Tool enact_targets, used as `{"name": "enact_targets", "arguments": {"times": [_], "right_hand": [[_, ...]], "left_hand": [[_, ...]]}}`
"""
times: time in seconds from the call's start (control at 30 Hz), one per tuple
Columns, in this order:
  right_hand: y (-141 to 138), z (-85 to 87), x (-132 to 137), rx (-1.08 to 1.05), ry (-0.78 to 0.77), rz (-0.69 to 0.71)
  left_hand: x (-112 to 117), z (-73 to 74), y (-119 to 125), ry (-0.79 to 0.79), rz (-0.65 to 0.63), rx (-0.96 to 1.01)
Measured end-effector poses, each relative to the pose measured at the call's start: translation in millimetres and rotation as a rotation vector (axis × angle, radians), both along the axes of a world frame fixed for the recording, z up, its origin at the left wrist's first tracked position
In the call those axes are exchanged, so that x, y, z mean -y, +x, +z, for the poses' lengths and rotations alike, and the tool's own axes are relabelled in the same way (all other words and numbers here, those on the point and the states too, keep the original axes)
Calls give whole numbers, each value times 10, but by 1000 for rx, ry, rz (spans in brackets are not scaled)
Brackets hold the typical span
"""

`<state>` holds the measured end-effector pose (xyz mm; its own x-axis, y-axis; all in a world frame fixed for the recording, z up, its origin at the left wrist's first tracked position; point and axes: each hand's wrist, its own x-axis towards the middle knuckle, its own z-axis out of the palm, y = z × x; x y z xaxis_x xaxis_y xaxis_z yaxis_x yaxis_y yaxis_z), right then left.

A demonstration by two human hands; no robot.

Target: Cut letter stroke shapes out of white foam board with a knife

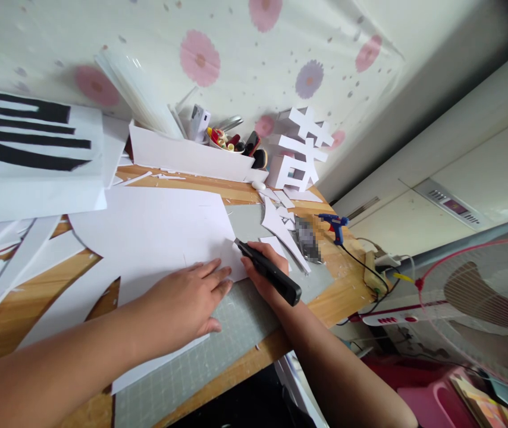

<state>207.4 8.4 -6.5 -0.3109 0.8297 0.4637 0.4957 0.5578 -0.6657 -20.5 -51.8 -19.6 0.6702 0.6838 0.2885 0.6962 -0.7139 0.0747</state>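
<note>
A large white sheet of card (169, 226) lies across the grey cutting mat (182, 380) on the wooden table. My left hand (191, 294) rests flat on the sheet with its fingers stretched out. In my right hand (265, 270) is a black utility knife (272, 272), its tip at the sheet's right part, close to the left fingertips. Curved white offcuts (283, 232) and smaller scraps lie just beyond the right hand.
A blue glue gun (335, 224) with a cord sits at the table's right edge. A white paper trough (191, 156) holds tools at the back, beside a standing white paper character (301, 151). A printed sheet (35, 178) lies left; a fan (486, 297) stands right.
</note>
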Motion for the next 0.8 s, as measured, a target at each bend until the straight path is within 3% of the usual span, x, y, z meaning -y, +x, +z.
{"name": "enact_targets", "arguments": {"times": [0.23,0.8], "right_hand": [[32,29,45,36,24,29],[148,-31,231,50,89,9]], "left_hand": [[0,74,6,-23,1,-15],[-45,13,-32,-72,-19,34]]}}
